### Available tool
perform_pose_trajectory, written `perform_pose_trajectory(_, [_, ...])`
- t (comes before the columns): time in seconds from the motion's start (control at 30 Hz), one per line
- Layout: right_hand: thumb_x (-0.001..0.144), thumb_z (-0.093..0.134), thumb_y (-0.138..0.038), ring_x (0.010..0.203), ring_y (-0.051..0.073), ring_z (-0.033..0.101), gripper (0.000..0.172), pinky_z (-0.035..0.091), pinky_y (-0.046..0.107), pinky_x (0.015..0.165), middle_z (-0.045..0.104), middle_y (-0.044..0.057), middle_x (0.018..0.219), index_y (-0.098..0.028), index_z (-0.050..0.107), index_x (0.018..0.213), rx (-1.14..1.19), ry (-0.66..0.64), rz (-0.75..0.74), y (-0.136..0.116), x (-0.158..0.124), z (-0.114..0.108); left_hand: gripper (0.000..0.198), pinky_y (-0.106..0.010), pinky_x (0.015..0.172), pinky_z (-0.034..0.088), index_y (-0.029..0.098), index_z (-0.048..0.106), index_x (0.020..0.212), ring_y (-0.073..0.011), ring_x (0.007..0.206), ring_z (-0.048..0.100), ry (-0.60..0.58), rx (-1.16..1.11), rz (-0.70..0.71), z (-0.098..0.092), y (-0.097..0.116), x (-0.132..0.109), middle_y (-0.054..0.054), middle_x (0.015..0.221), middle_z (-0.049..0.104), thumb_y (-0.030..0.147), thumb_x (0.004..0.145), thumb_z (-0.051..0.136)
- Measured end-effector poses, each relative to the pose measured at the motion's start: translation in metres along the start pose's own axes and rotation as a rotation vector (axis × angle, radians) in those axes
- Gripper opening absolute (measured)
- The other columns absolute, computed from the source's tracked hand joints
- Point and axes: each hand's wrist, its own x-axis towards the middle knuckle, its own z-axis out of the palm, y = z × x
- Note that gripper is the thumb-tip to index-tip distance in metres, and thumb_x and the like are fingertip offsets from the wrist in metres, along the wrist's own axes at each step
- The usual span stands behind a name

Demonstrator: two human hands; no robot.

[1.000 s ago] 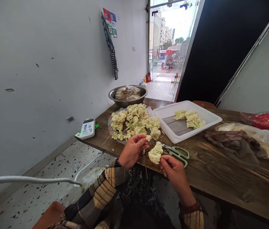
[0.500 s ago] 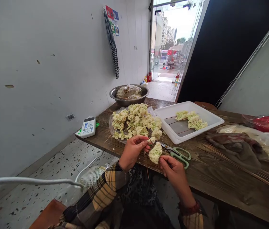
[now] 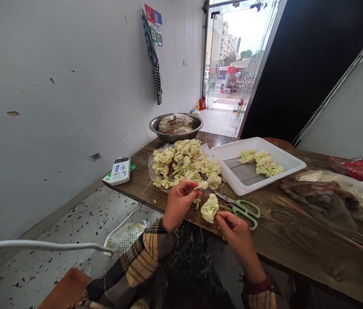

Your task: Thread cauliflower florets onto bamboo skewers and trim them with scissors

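Note:
My left hand [image 3: 181, 201] pinches a small cauliflower floret [image 3: 201, 185] between thumb and fingers, just in front of the pile. A larger cauliflower floret [image 3: 210, 208] hangs from the closed fingertips of my right hand [image 3: 235, 231], over the table's near edge. The two florets are apart. Scissors [image 3: 245, 211] with green handles lie just beyond my right hand. Past my hands, a heap of cauliflower florets [image 3: 189, 161] rests on a clear plastic bag. Several skewered cauliflower pieces [image 3: 261, 162] lie in a white tray [image 3: 245, 189].
A metal basin [image 3: 154, 128] with a plastic bag inside stands behind the heap. At the left corner sits a white boxed device [image 3: 120, 171]. A grey cloth [image 3: 318, 204], plastic bags and thin wooden sticks [image 3: 361, 242] lie on the right of the wooden table [image 3: 292, 240].
The small floret in my left hand has tilted and shows more of its stem. In my right hand the larger floret has turned slightly. The whole view has shifted a little.

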Motion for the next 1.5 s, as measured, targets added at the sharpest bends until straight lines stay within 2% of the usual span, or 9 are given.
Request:
perform_pose_trajectory(0.17, [0.087, 0.054, -0.046, 0.045, 0.009, 0.042, 0.035, 0.033, 0.022, 0.045, 0.050, -0.003, 0.058, -0.014, 0.067, 0.085, 0.000, 0.008, -0.009, 0.000, -0.001, 0.000, 0.019, -0.027, 0.069, 0.051, 0.015, 0.065, 0.077, -0.0150, 0.068, 0.066, 0.002, 0.022, -0.005, -0.002, -0.004, 0.000, -0.002, 0.069, 0.068, 0.029, 0.068, 0.074])
perform_pose_trajectory(0.43, [0.087, 0.053, -0.045, 0.045, 0.009, 0.043, 0.035, 0.035, 0.022, 0.044, 0.053, -0.001, 0.059, -0.014, 0.069, 0.085, -0.041, 0.002, -0.023, 0.002, 0.001, 0.000, 0.024, -0.023, 0.057, 0.049, 0.015, 0.062, 0.077, -0.0119, 0.056, 0.062, 0.044, 0.051, -0.009, -0.006, -0.005, 0.003, 0.002, 0.063, 0.063, 0.032, 0.066, 0.076])
perform_pose_trajectory(0.57, [0.086, 0.054, -0.045, 0.044, 0.009, 0.044, 0.035, 0.035, 0.022, 0.042, 0.057, 0.001, 0.062, -0.015, 0.070, 0.085, -0.065, 0.003, -0.041, 0.002, 0.001, 0.000, 0.023, -0.024, 0.060, 0.050, 0.015, 0.061, 0.077, -0.0124, 0.058, 0.063, 0.088, 0.042, 0.026, -0.005, -0.006, 0.004, 0.001, 0.062, 0.065, 0.032, 0.068, 0.075])
perform_pose_trajectory(0.8, [0.086, 0.054, -0.046, 0.045, 0.010, 0.044, 0.035, 0.036, 0.022, 0.042, 0.057, 0.001, 0.060, -0.015, 0.071, 0.084, -0.072, 0.018, -0.037, 0.000, 0.001, 0.001, 0.022, -0.026, 0.065, 0.051, 0.016, 0.062, 0.078, -0.0152, 0.065, 0.066, 0.051, 0.076, 0.043, -0.004, -0.015, 0.002, -0.001, 0.065, 0.067, 0.032, 0.070, 0.074])
perform_pose_trajectory(1.1, [0.086, 0.054, -0.046, 0.046, 0.010, 0.045, 0.035, 0.036, 0.022, 0.043, 0.058, 0.001, 0.062, -0.015, 0.071, 0.083, -0.091, 0.033, -0.050, -0.003, 0.000, 0.001, 0.012, -0.026, 0.067, 0.049, 0.019, 0.062, 0.077, -0.0153, 0.071, 0.065, 0.055, 0.246, 0.200, -0.008, -0.020, 0.000, 0.000, 0.075, 0.066, 0.026, 0.072, 0.070])
perform_pose_trajectory(1.3, [0.086, 0.054, -0.046, 0.046, 0.011, 0.046, 0.035, 0.036, 0.022, 0.042, 0.061, 0.002, 0.062, -0.016, 0.071, 0.080, -0.113, 0.058, -0.075, -0.002, -0.001, 0.001, 0.009, -0.025, 0.063, 0.047, 0.019, 0.060, 0.074, -0.0144, 0.065, 0.063, 0.029, 0.278, 0.213, -0.008, -0.016, 0.000, 0.001, 0.070, 0.063, 0.025, 0.074, 0.067])
perform_pose_trajectory(1.5, [0.086, 0.054, -0.044, 0.048, 0.011, 0.046, 0.033, 0.036, 0.022, 0.044, 0.060, 0.002, 0.062, -0.017, 0.072, 0.079, -0.164, 0.074, -0.101, -0.002, -0.002, 0.003, 0.006, -0.026, 0.068, 0.046, 0.021, 0.063, 0.069, -0.0154, 0.072, 0.060, 0.018, 0.484, 0.393, -0.013, -0.010, -0.003, -0.002, 0.075, 0.065, 0.021, 0.075, 0.064])
